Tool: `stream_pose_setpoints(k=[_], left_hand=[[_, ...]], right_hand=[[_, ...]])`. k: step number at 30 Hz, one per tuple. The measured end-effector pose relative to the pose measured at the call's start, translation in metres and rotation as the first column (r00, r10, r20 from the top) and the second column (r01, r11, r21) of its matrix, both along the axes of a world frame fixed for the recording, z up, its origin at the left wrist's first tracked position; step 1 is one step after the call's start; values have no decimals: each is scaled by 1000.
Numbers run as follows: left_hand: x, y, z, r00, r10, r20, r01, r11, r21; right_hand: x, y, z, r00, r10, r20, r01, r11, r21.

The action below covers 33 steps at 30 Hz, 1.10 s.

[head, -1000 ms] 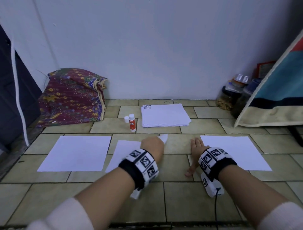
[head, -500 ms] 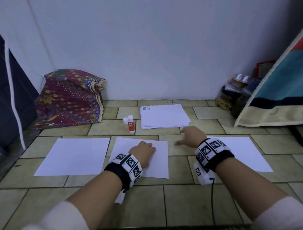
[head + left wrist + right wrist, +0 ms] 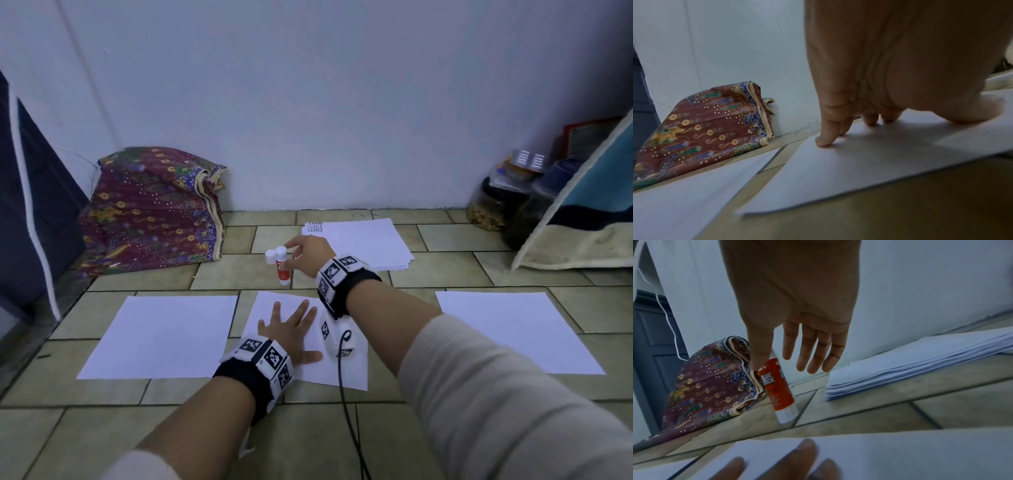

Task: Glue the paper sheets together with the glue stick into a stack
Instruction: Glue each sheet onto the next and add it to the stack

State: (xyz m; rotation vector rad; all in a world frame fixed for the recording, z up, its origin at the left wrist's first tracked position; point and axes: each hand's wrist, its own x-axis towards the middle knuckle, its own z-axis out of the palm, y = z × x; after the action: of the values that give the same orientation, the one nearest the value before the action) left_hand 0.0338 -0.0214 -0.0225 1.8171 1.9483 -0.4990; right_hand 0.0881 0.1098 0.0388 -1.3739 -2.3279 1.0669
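**Q:** Fingers (image 3: 803, 353) first: what are the ones on the right hand (image 3: 310, 255) doing?

**A:** They are spread and relaxed, closing in on the glue stick (image 3: 283, 265) but not yet gripping it. In the right wrist view the thumb sits at the orange label while the other fingers hang clear on the stick's right. The stick stands upright on the floor tiles, centre of the head view, with its loose white cap (image 3: 270, 256) just beside it.

**Q:** And the left hand (image 3: 289, 330)?

**A:** Flat, fingers splayed, pressing the middle paper sheet (image 3: 274, 308) down in the lower centre of the frame.

**Q:** What has changed from half a second ago?

**A:** The right hand has travelled from the bare tile right of that sheet up and leftwards to the stick, beside the paper pile (image 3: 363, 243). The left hand has flattened out on the sheet.

**Q:** Meaning for the task?

**A:** Laying-out looks finished, with sheets at lower left (image 3: 161, 335) and lower right (image 3: 513, 329) too. I judge gluing starts next; nothing is bonded yet.
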Motion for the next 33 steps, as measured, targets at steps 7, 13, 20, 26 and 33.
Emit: stream_pose_setpoints(k=[7, 13, 20, 26, 33], left_hand=[[0, -2, 3, 1000, 12, 13, -12, 1000, 9], [8, 5, 25, 993, -70, -91, 76, 996, 57], [38, 20, 31, 994, -68, -87, 82, 981, 178], [34, 25, 28, 976, -201, -84, 212, 967, 143], [31, 29, 25, 962, -240, -128, 254, 961, 105]], right_hand=[[13, -1, 8, 981, -134, -138, 138, 990, 16], [82, 2, 17, 980, -154, -126, 127, 971, -201], [126, 10, 12, 900, -403, -165, 406, 914, -16], [121, 1, 0, 973, -230, 17, 229, 973, 38], [94, -5, 4, 981, -91, 174, 60, 982, 178]])
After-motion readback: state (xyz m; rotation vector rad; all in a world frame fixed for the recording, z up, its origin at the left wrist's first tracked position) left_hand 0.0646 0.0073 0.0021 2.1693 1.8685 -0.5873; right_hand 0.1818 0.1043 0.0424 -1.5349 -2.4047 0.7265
